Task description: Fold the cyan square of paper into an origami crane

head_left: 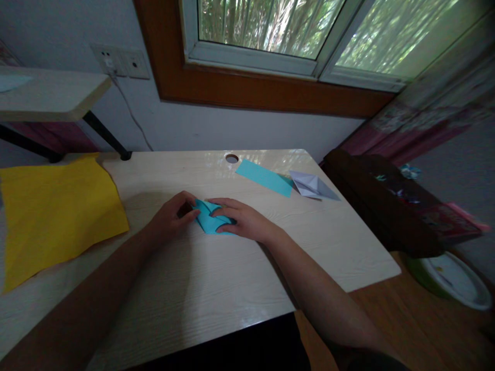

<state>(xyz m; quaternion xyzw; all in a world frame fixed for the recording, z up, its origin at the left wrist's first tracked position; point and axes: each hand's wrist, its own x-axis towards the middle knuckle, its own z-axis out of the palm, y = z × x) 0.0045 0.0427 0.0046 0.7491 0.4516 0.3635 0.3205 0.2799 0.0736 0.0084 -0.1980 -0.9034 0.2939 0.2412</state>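
A piece of light-blue paper (209, 223), folded into a small angular shape, lies on the pale desk (216, 278) between my hands. My left hand (174, 214) pinches its left corner between thumb and fingers. From the other side my right hand (237, 217) grips the paper: the thumb and one finger rest on its top, and the other fingers reach over the far edge. Part of the folded paper is hidden beneath the right fingers.
Behind my right hand lie a flat blue paper strip (265, 176) and a folded white paper (312, 184). A large yellow sheet (62, 214) covers the desk's left. A raised shelf (50, 98) stands at the back left. The desk has a cable hole (232, 159) near the wall.
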